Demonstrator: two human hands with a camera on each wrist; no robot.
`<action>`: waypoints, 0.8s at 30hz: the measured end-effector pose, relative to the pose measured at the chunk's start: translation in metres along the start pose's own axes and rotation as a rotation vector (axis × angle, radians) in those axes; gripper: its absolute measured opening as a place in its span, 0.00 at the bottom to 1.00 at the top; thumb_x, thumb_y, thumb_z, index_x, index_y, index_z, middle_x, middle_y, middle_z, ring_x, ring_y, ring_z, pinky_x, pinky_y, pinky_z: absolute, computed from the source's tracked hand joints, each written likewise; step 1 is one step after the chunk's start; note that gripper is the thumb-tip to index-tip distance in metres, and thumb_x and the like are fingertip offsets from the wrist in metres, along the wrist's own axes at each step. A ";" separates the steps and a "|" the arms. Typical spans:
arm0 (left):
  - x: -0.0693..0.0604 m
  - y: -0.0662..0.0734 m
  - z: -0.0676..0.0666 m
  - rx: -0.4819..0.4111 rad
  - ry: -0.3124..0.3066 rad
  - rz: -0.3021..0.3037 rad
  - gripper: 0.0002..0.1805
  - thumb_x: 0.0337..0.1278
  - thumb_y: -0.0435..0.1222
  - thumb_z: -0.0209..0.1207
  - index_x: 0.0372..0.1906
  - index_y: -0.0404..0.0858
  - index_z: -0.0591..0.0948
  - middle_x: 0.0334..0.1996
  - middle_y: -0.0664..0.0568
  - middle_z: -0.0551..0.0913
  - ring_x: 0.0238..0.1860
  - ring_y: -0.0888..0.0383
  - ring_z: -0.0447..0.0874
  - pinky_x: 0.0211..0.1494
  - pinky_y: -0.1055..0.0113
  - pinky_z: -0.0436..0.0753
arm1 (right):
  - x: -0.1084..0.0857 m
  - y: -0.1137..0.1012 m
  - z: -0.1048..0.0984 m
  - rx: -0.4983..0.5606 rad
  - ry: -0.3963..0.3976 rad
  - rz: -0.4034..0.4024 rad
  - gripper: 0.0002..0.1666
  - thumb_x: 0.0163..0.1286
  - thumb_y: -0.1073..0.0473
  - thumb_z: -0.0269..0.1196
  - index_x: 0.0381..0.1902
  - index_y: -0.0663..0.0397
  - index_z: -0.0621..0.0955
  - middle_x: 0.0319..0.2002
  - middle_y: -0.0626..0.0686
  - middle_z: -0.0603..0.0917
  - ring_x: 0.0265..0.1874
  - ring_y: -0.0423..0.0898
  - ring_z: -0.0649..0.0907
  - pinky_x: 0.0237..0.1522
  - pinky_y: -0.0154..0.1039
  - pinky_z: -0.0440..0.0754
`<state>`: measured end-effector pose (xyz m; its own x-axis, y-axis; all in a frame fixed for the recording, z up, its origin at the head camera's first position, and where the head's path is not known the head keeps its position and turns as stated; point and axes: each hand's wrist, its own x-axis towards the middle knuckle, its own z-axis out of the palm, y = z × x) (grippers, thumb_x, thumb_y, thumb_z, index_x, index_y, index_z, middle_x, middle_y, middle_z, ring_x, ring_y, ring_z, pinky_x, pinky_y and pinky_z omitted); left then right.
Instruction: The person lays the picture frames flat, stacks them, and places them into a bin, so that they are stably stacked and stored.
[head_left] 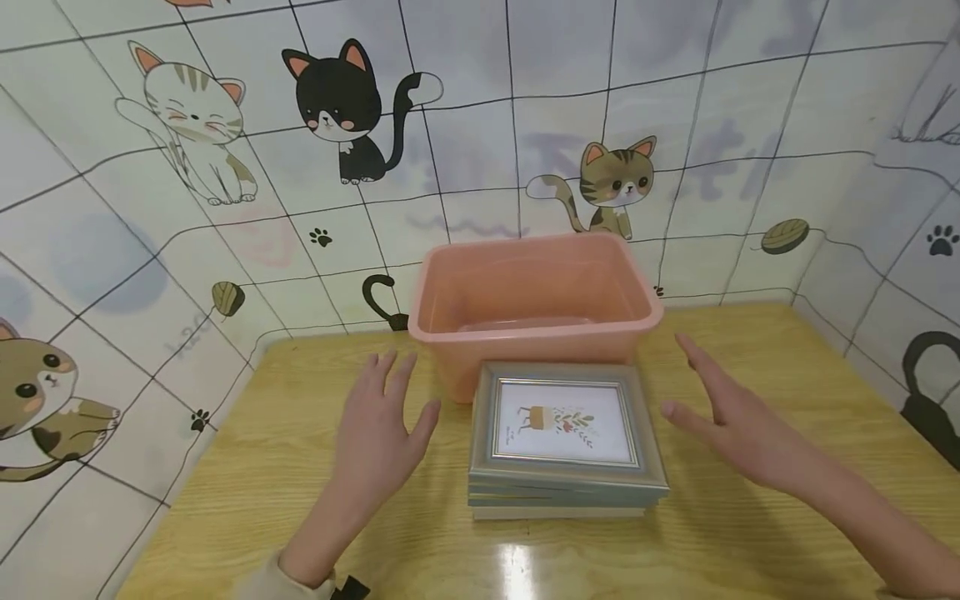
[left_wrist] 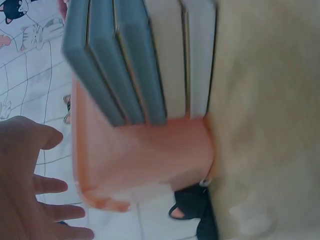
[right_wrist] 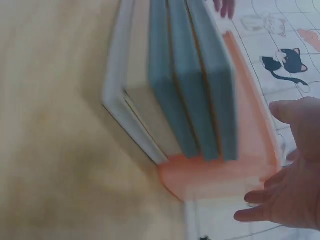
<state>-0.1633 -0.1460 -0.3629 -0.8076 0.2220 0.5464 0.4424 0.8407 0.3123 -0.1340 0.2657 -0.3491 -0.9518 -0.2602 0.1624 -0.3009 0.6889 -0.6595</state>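
A stack of several picture frames (head_left: 566,421) lies on the wooden table in front of a pink plastic bin (head_left: 536,333). The top frame has a grey-silver border and a print of a plant with leaves. In the wrist views the stack's edges show blue-grey frames (left_wrist: 135,65) above paler ones (right_wrist: 137,65). My left hand (head_left: 378,437) hovers left of the stack, fingers spread and holding nothing. On the other side, my right hand (head_left: 742,425) is held in the air with fingers extended, apart from the stack. The bin's inside shows no contents in the head view.
The wooden table (head_left: 300,433) meets walls (head_left: 480,125) on the back, left and right, covered in cat drawings and grid lines. The bin stands near the back wall, directly behind the frames. Bare tabletop lies to the left and right of the stack.
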 end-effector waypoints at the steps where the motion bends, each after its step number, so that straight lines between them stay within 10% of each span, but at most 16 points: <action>1: -0.006 0.003 0.003 -0.015 -0.030 -0.011 0.36 0.67 0.46 0.64 0.72 0.32 0.70 0.69 0.31 0.70 0.72 0.31 0.64 0.69 0.36 0.68 | -0.006 0.000 0.007 0.026 -0.004 0.005 0.51 0.79 0.49 0.61 0.84 0.37 0.41 0.80 0.67 0.47 0.73 0.77 0.55 0.59 0.81 0.60; 7: -0.037 0.028 0.018 -0.355 -0.228 -0.224 0.45 0.71 0.55 0.59 0.82 0.41 0.55 0.77 0.41 0.62 0.75 0.40 0.61 0.71 0.38 0.66 | -0.030 0.006 0.045 0.244 0.011 0.031 0.54 0.75 0.58 0.65 0.84 0.28 0.45 0.79 0.67 0.52 0.70 0.76 0.63 0.59 0.75 0.66; 13: -0.044 0.042 0.032 -0.659 -0.285 -0.376 0.46 0.74 0.53 0.57 0.83 0.41 0.48 0.78 0.38 0.57 0.75 0.33 0.57 0.70 0.33 0.63 | -0.031 0.007 0.063 0.455 0.022 0.108 0.57 0.75 0.62 0.64 0.84 0.30 0.39 0.78 0.73 0.48 0.69 0.81 0.61 0.58 0.69 0.73; 24: -0.032 0.042 0.049 -0.870 -0.330 -0.447 0.56 0.64 0.48 0.67 0.84 0.47 0.42 0.79 0.34 0.51 0.74 0.27 0.56 0.68 0.34 0.68 | -0.013 0.001 0.071 0.604 -0.082 0.292 0.65 0.70 0.54 0.67 0.83 0.42 0.31 0.75 0.79 0.51 0.70 0.75 0.64 0.58 0.55 0.77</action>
<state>-0.1379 -0.0931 -0.4056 -0.9764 0.2116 0.0429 0.0986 0.2603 0.9605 -0.1173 0.2218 -0.4035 -0.9741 -0.1881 -0.1252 0.0767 0.2456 -0.9663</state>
